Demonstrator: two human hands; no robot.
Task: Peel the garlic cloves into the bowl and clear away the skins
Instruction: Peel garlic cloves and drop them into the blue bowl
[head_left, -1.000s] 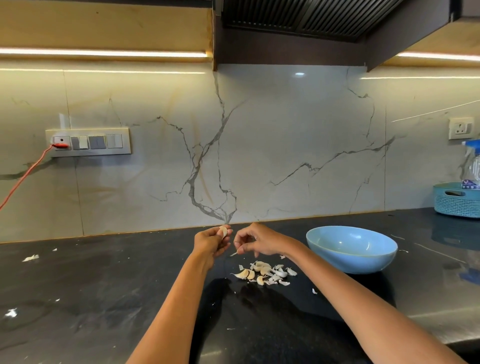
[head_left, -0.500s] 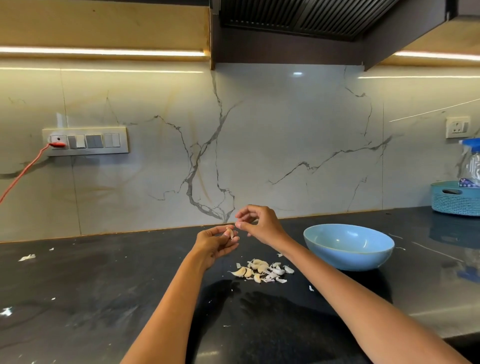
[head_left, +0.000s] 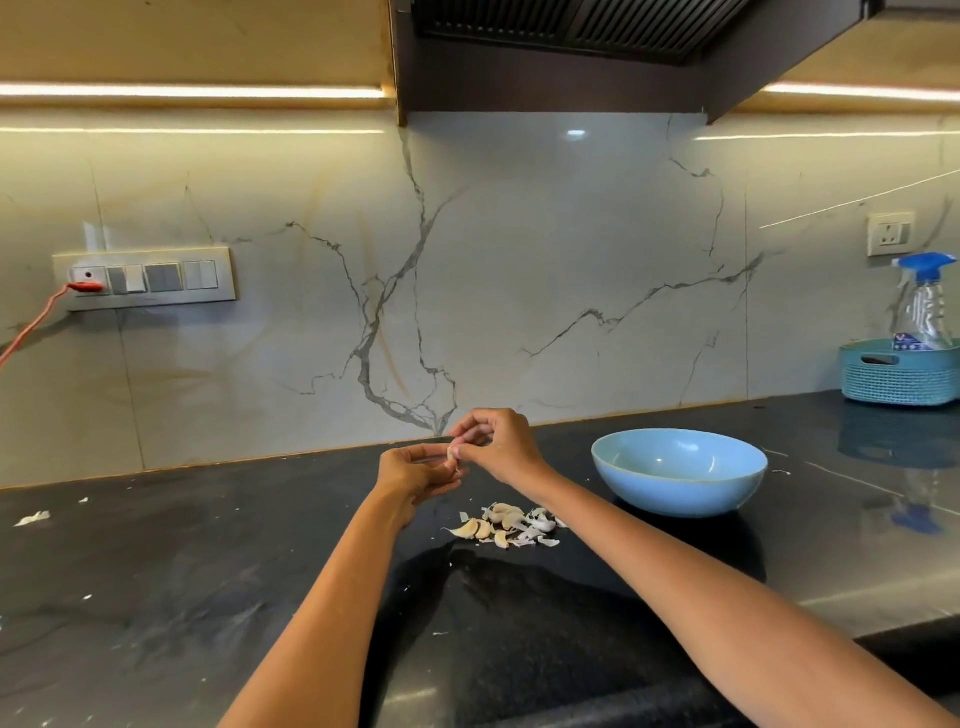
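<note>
Both hands meet above the black counter (head_left: 208, 597), a little behind a small heap of garlic cloves and skins (head_left: 506, 525). My left hand (head_left: 415, 470) holds a pale garlic clove (head_left: 451, 455) between its fingers and thumb. My right hand (head_left: 498, 441) pinches the same clove from the right, fingers curled at its tip. A light blue bowl (head_left: 678, 475) stands to the right of the heap; no cloves show inside it.
A teal basket (head_left: 898, 374) with a spray bottle (head_left: 927, 304) stands at the far right against the wall. Scraps of skin (head_left: 34, 518) lie at the far left of the counter. A red cable (head_left: 36, 325) hangs from the wall socket.
My right hand rose from beside the left hand, then came back down onto the clove. The left hand stayed near the same spot, still holding the clove.
</note>
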